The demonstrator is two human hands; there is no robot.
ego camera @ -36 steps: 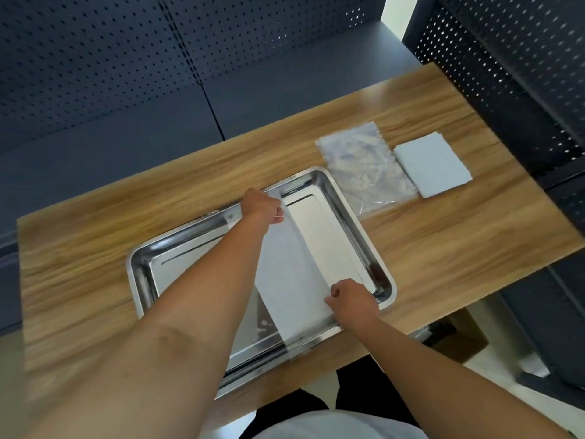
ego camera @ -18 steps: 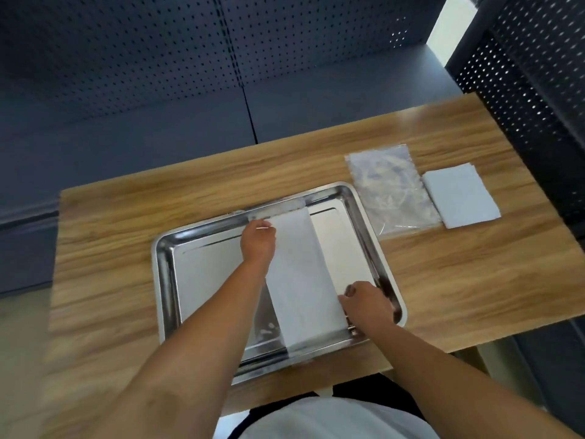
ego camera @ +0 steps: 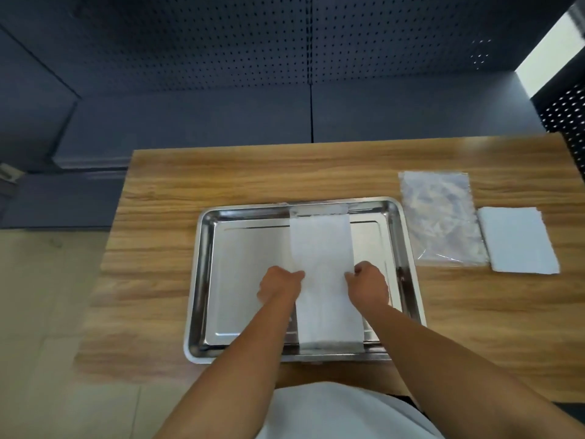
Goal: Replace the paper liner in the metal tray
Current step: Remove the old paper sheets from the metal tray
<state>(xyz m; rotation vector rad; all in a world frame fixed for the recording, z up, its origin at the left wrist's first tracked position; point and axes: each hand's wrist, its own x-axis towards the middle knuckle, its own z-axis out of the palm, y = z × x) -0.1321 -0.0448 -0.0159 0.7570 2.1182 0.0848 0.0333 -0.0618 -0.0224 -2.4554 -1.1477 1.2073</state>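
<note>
A shiny metal tray (ego camera: 247,346) lies on the wooden table (ego camera: 177,185) in front of me. A folded strip of white paper liner (ego camera: 321,245) runs from the tray's far rim to its near rim, right of the middle. My left hand (ego camera: 278,285) pinches the strip's left edge about halfway along. My right hand (ego camera: 368,282) pinches the right edge opposite it. Both hands rest inside the tray.
To the tray's right lies a clear plastic bag (ego camera: 440,217), and beyond it a stack of folded white paper sheets (ego camera: 517,239). Dark pegboard panels stand behind the table and at the far right.
My left hand has come from the strip's far end toward me to its left edge. My right hand has shifted to the right edge. The view has swung so the tray sits square.
</note>
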